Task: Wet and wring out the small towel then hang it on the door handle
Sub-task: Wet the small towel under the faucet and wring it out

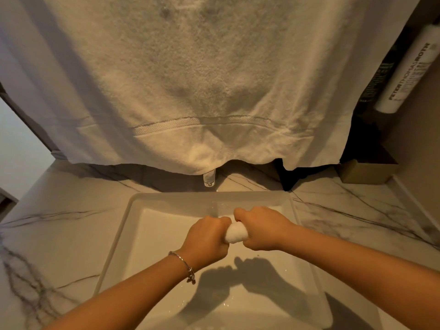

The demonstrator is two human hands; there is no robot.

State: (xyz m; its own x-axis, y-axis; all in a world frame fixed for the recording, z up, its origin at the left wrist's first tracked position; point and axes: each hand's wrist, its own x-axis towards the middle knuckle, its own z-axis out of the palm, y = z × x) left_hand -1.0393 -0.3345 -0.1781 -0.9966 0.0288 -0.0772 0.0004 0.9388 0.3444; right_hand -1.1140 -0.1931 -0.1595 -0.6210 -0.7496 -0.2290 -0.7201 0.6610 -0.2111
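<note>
You hold the small towel [235, 232] over the sink [133, 210], so the water can drip into it and not on the counter [59, 225]. Your left hand [206, 236] and your right hand [260, 228] are each closed tight around one end, close together, which looks like twisting to squeeze it out. A big towel [190, 79] hangs over the tap [209, 178]. No door handle is in view.
</note>
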